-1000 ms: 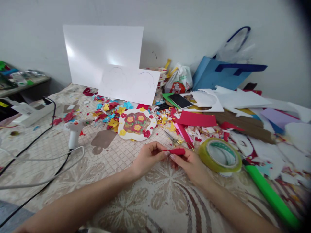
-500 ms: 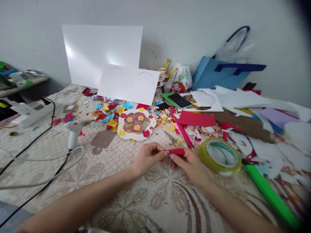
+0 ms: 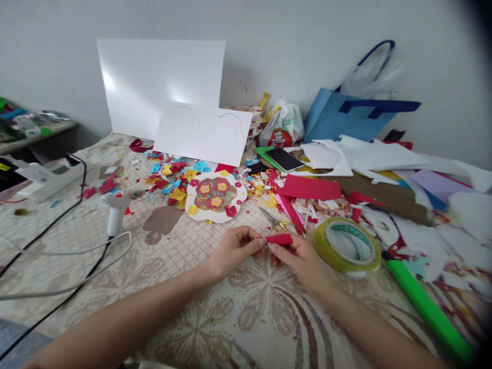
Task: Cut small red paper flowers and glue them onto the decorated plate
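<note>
A narrow strip of red paper (image 3: 280,239) is held between both hands, low over the patterned tablecloth. My left hand (image 3: 234,249) pinches its left end between thumb and fingers. On the other side my right hand (image 3: 302,254) grips the strip with the thumb in front and the fingers behind, which are partly hidden. Just beyond the hands lie scissors (image 3: 273,220) with gold handles. A white scalloped card (image 3: 191,201) decorated with red and yellow paper flowers rests behind my left hand. Close to my right hand is a roll of yellowish clear tape (image 3: 323,245).
Left of the hands a white glue gun (image 3: 114,220) stands with cables (image 3: 82,287) trailing across the cloth. Loose paper flowers (image 3: 179,177) and scraps spread behind the card. A green-handled tool (image 3: 426,305), red paper (image 3: 311,187), a phone (image 3: 284,159) and a blue bag (image 3: 330,118) occupy the right.
</note>
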Tool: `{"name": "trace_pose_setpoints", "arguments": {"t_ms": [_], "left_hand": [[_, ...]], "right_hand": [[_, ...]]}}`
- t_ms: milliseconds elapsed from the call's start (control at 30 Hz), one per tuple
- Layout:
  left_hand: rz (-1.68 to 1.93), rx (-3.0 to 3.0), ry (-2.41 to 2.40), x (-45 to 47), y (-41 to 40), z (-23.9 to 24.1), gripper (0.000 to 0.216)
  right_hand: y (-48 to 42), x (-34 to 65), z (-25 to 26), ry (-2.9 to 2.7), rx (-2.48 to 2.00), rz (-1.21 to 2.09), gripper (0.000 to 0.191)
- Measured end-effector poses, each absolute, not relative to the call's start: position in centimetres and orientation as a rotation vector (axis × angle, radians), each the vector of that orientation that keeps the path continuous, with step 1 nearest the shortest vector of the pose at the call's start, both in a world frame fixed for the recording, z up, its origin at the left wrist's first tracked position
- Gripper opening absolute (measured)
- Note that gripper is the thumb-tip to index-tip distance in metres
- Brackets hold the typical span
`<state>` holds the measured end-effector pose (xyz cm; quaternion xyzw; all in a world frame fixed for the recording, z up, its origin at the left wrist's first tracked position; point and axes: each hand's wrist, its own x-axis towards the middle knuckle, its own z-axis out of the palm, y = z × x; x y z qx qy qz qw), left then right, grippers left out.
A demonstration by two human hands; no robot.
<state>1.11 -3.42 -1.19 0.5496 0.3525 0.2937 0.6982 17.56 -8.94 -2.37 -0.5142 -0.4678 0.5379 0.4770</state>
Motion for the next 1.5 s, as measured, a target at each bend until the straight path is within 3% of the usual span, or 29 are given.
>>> {"name": "trace_pose_setpoints", "arguments": {"t_ms": [167,667,1300,1400,1500], "left_hand": [[0.696,1.205,0.791,1.1,-3.4,-1.2,0.029],[0.690,1.306,0.798,1.1,-3.4,-1.3,0.034],[0.602,1.311,0.752,0.9,-3.0,-1.5,0.025],[0.626,1.315,0.768,0.8,-2.9,-1.5,0.024],[0.650,1.256,0.793,0.8,-2.9,-1.4,0.023]], "right_hand": [[-8.9,17.3,-2.5,-0.994,-1.174,1.376,0.026],[-8.9,17.2,-2.5,-1.120,-1.283,1.343,0.020],[-8.8,17.6,-1.6,-1.315,-1.371,1.338,0.015],[-8.7,18.1,-1.3,-1.497,-1.450,1.162,0.016],[-8.6,19.2,-0.8,-1.741,-1.655,0.617,0.010]]}}
